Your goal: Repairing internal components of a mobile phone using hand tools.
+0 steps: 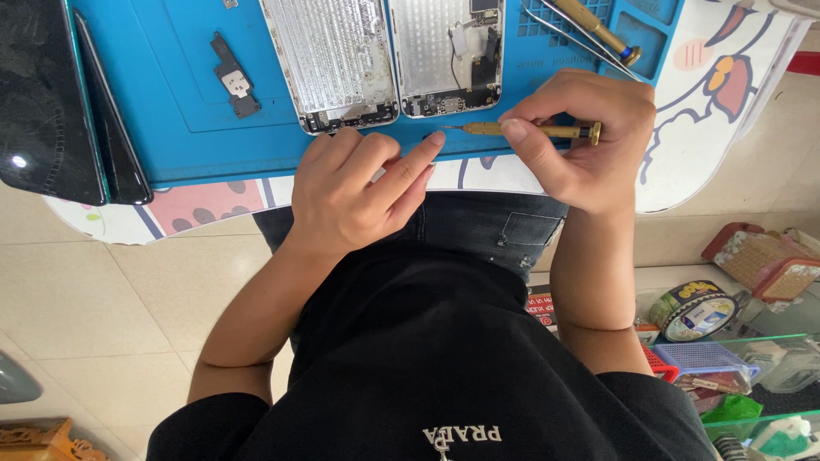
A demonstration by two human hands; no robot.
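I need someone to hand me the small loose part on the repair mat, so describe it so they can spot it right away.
Start at the blue repair mat covering the table. Left of the two opened silver phone housings, a small dark bracket part lies alone on the bare blue. It is flat, blackish, with a pale square patch in its middle, unlike the long brass screwdriver in the right hand.

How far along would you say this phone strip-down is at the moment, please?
Done: two phone shells lie opened on the blue mat, a small bracket part set aside. In hand: the right hand holds a brass screwdriver, left hand fingertip at its tip. Left: boards remain inside the right shell.
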